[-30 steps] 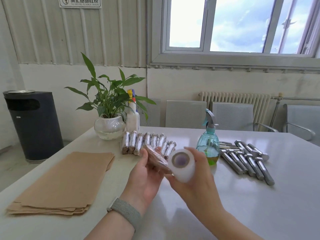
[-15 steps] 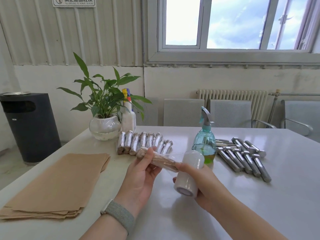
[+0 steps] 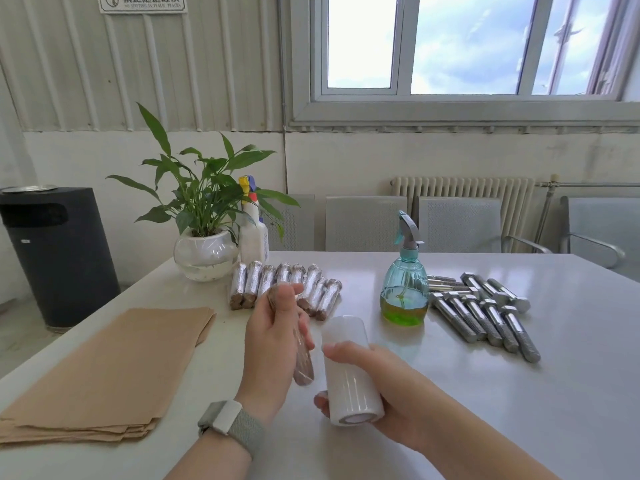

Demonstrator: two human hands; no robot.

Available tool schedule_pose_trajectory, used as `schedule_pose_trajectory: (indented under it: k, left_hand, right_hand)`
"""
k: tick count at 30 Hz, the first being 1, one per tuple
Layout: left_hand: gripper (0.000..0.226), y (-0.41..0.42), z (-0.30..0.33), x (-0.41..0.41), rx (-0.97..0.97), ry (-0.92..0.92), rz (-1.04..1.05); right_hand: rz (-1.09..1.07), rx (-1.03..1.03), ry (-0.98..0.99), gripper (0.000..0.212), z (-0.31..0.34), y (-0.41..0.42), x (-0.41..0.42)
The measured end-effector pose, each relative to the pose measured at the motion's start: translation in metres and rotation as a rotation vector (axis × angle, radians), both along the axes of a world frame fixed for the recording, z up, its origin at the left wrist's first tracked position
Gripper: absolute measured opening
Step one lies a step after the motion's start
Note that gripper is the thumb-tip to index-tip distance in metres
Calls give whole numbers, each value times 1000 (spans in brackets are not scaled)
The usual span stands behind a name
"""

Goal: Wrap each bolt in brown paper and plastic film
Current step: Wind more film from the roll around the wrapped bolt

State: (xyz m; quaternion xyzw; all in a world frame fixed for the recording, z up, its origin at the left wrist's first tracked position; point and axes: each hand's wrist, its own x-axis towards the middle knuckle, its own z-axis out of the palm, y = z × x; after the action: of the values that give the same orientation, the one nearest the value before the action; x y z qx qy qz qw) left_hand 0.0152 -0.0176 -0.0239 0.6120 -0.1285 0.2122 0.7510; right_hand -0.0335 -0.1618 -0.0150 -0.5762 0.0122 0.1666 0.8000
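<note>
White worktop (image 3: 519, 393) carries, nearest, the right hand (image 3: 391, 393) grasping the film roll (image 3: 349, 372) and the left hand (image 3: 273, 344) gripping the paper-wrapped bolt (image 3: 301, 362) mid-length: likely heavy, rigid, slippery under film; bare bolts (image 3: 485, 313) beyond.

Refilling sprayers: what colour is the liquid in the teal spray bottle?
Green, in the spray bottle; head view.

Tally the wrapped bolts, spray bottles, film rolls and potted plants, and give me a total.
Film-wrapped bolts in the table row: 8
Brown-paper-wrapped bolt in the left hand: 1
Spray bottles, teal plastic and white plastic: 2
White plastic film roll in the right hand: 1
Green potted plant: 1
Total: 13
</note>
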Motion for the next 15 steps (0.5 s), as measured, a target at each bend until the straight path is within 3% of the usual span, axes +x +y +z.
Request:
schedule_pose_trajectory:
  k: [7, 12, 15]
  left_hand:
    - [70, -3, -6, 3, 169, 164, -65]
    - [71, -1, -5, 3, 286, 207, -110]
    - [68, -3, -5, 3, 394, 195, -103]
  right_hand:
    - [-2, -163, -43, 60, 6, -7, -1]
    - [29, -146, 93, 40, 5, -23, 6]
    - [2, -238, 29, 50, 6, -26, 11]
